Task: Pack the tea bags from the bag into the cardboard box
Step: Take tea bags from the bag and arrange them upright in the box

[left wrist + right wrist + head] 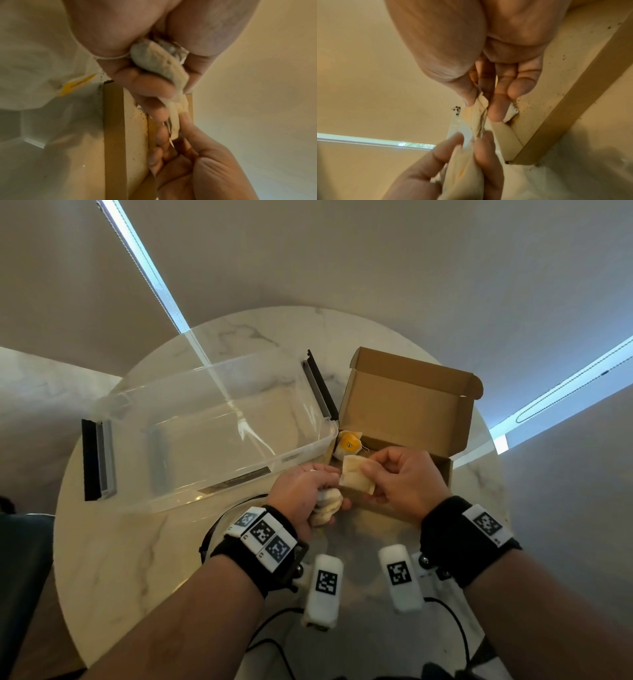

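Note:
An open cardboard box (404,405) stands right of centre on the table, its lid tipped back. Inside its near left corner lies a tea bag with a yellow tag (349,444). Just in front of that corner my right hand (373,477) pinches a flat pale tea bag (354,481) between thumb and fingers (494,112). My left hand (322,484) grips a crumpled bundle of tea bags (327,506), and its fingertips (481,143) meet the flat tea bag's left edge. In the left wrist view the bundle (159,63) sits in the palm, with some crinkled clear film behind it.
A large clear plastic bin (205,422) with dark end clips lies left of the box, its corner against it. The round marble table (137,559) ends close behind the box. Black cables (452,621) trail over the near side.

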Demonstrator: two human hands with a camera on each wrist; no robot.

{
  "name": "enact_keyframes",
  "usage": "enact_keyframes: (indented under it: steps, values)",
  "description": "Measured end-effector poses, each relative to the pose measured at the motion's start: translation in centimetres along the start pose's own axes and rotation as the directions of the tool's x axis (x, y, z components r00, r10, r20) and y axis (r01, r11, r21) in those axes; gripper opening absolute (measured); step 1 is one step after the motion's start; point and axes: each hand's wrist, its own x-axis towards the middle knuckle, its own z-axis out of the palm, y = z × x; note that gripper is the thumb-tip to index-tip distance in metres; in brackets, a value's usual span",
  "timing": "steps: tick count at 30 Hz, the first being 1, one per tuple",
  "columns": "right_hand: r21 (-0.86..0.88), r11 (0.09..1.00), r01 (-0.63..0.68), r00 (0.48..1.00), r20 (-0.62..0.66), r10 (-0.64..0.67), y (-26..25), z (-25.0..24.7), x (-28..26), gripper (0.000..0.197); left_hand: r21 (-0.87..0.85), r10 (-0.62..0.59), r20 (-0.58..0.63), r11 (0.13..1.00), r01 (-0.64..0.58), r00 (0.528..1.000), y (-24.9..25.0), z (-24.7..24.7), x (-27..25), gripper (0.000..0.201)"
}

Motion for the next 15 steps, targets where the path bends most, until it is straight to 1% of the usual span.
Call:
enact_keyframes:
  steps: [2,4,7,9,11,15]
  values:
    - [-0.057,0.998,-0.01,1.0,-0.026,0.008,0.4,-0.4,0.6,0.006,0.022,-0.007,-0.033,1.0,0.008,0.999,-0.1,-0.3,0.1,0.017]
    - [-0.087,0.995,-0.045,0.999,-0.02,0.044,0.7,-0.3,1.6,0.005,0.059,0.0,-0.061,0.998,0.003,0.998,-0.4,-0.4,0.4,0.024]
    - [-0.101,0.99,-0.101,0.995,-0.022,0.099,0.8,1.1,3.4,0.005,0.122,0.013,-0.076,0.993,-0.004,0.997,-1.1,-0.2,0.9,0.027]
    - [-0.077,0.984,-0.16,0.985,-0.071,0.155,1.0,2.1,4.7,0.004,0.131,-0.002,-0.087,0.991,0.014,0.996,-1.5,-0.2,1.3,0.027]
    - [-0.105,0.973,-0.203,0.973,-0.131,0.189,1.1,2.6,5.8,0.006,0.123,-0.021,-0.088,0.992,0.032,0.996,-1.5,-0.2,1.5,0.025]
    - [-0.201,0.949,-0.244,0.949,-0.25,0.191,1.2,3.1,6.6,0.014,0.129,-0.039,-0.059,0.991,0.047,0.997,-1.2,-0.3,1.5,0.023]
